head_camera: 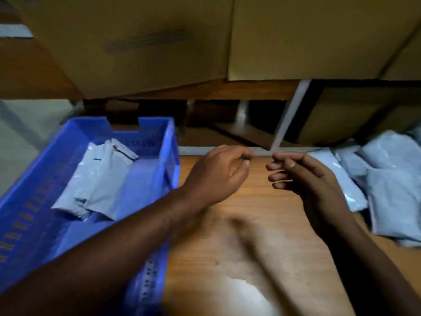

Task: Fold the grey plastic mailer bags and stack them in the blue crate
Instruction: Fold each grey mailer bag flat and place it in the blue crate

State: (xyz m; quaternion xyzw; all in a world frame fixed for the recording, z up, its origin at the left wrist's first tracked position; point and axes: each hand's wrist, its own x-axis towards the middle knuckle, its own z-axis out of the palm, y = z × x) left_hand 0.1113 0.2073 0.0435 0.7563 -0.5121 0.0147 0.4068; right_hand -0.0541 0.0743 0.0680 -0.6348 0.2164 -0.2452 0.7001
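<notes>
Both forearms crossed the wooden table (227, 236); my left hand (216, 176) and right hand (314, 185) hung loosely curled, holding nothing. Folded mailer bags (100, 179) lay in the blue crate (32, 213) at nine o'clock; the unfolded pile (387, 185) waited at three o'clock.

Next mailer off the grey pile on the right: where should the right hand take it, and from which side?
Judging by the lie, pinch the pile's near-left edge, where the lowest mailer sticks out flat on the wooden table toward the right hand. Come in from the left, low along the table; that edge is free, the rest overlaps.
</notes>
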